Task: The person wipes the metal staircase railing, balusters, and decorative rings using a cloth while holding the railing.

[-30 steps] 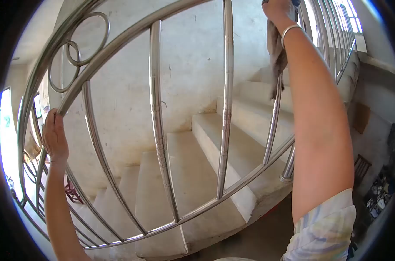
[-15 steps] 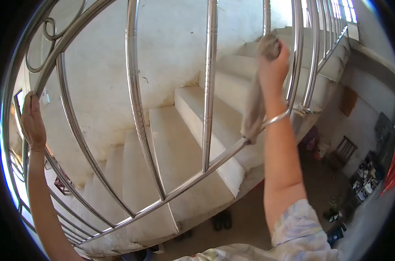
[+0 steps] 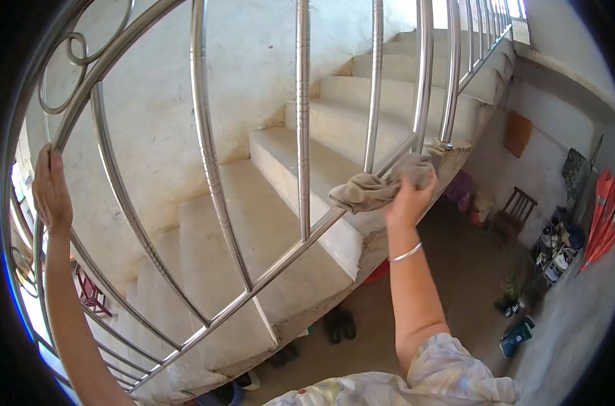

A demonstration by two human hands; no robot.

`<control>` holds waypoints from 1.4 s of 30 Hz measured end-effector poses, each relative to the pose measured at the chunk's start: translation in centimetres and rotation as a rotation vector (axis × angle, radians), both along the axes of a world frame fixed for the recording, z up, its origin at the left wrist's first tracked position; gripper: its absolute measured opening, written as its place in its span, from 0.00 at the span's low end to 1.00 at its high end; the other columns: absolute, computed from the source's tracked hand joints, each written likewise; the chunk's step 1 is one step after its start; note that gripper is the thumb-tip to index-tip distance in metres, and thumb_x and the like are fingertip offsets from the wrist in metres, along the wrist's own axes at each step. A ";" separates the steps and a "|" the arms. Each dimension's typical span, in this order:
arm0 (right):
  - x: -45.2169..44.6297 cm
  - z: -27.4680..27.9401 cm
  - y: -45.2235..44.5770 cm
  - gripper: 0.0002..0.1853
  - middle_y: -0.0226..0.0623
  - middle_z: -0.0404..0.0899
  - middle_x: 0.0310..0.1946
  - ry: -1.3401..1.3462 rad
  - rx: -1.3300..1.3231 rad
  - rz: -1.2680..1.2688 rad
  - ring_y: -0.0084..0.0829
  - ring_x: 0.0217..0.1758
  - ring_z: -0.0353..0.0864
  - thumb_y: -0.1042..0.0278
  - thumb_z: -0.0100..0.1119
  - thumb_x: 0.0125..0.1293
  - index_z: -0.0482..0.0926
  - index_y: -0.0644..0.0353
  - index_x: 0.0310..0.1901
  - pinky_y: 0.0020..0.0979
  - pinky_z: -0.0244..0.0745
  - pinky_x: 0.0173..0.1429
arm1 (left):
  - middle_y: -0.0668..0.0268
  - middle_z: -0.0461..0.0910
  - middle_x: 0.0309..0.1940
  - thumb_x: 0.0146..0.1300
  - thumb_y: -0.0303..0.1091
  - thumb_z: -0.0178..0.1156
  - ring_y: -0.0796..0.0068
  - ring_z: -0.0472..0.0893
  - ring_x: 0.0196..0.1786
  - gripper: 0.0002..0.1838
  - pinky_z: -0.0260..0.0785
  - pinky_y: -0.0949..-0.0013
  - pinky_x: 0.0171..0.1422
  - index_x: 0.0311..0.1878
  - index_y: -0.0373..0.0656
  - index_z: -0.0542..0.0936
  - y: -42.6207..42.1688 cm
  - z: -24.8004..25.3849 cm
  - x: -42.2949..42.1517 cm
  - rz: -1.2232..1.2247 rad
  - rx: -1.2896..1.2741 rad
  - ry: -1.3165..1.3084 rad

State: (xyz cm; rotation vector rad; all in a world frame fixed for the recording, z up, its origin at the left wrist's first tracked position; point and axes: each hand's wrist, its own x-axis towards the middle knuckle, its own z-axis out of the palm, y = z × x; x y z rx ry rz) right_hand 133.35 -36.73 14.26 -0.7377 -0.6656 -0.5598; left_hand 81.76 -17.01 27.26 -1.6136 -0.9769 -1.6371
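Note:
My right hand (image 3: 410, 199) grips a grey-brown cloth (image 3: 365, 192), which lies bunched over the bottom rail (image 3: 280, 265) near the foot of an upright bar. A light-coloured bangle (image 3: 407, 253) circles that wrist. At the far left, my left hand (image 3: 52, 189) is closed round the curved metal handrail (image 3: 111, 59); its fingers are together and the thumb side is partly hidden. Shiny upright bars (image 3: 302, 115) run between the two rails.
Concrete stairs (image 3: 219, 203) rise to the right behind the railing. Below on the right are a wooden chair (image 3: 515, 211), a shoe rack (image 3: 556, 250), a red umbrella (image 3: 601, 220) and boots (image 3: 516, 337). Dark shoes (image 3: 340, 325) lie under the stairs.
My right hand has come down from high on the bars to the bottom rail, and the hanging cloth is now bunched there. My left hand still holds the handrail as the view shifts.

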 end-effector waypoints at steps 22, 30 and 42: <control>5.1 2.8 3.2 0.05 0.35 0.77 0.29 0.606 0.043 0.732 0.32 0.32 0.77 0.72 0.52 0.56 0.75 0.61 0.33 0.34 0.74 0.38 | 0.55 0.78 0.41 0.67 0.43 0.42 0.65 0.77 0.44 0.21 0.66 0.69 0.50 0.52 0.35 0.72 0.5 -0.3 -0.2 0.111 0.149 0.063; -9.5 -8.0 4.2 0.10 0.33 0.73 0.40 0.770 -0.140 0.962 0.28 0.40 0.73 0.66 0.52 0.61 0.70 0.59 0.43 0.31 0.72 0.42 | 0.58 0.77 0.41 0.67 0.41 0.44 0.68 0.75 0.45 0.19 0.64 0.72 0.51 0.52 0.36 0.71 0.9 -0.3 -0.5 0.047 0.119 0.040; 2.6 -0.3 2.9 0.07 0.35 0.77 0.28 0.696 -0.166 0.987 0.33 0.31 0.77 0.67 0.50 0.59 0.75 0.59 0.34 0.37 0.76 0.38 | 0.52 0.77 0.43 0.66 0.44 0.43 0.58 0.76 0.45 0.22 0.66 0.66 0.50 0.50 0.34 0.72 0.2 0.0 0.4 0.116 0.158 0.023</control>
